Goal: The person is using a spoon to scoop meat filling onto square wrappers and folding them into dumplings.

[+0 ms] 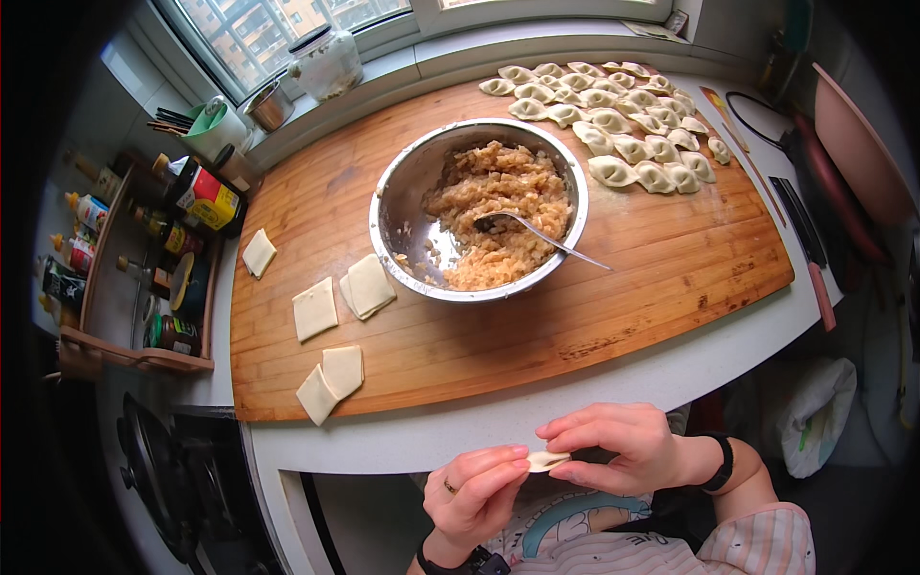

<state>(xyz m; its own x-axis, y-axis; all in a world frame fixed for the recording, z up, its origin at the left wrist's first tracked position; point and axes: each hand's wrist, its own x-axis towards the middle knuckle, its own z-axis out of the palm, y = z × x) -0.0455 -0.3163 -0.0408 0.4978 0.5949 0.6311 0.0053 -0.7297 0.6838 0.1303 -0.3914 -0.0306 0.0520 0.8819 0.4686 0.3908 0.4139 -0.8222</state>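
Just off the counter's front edge, my left hand (478, 492) pinches one end of a partly folded dumpling (548, 461). My right hand (622, 445) has its fingers around the other end. Beyond them a steel bowl (381, 241) holds minced filling (503, 187), with a metal spoon (546, 237) resting in it. Square dough wrappers (315, 309) lie in several small stacks on the left of the wooden board (503, 345). Rows of folded dumplings (632, 149) cover the board's back right.
A wooden rack of bottles and jars (144, 356) stands at the left, above a black lidded pan (154, 467). At the right lie a knife with a pink handle (821, 295) and thin sticks. A glass jar (325, 63) and a metal cup (269, 106) stand on the windowsill.
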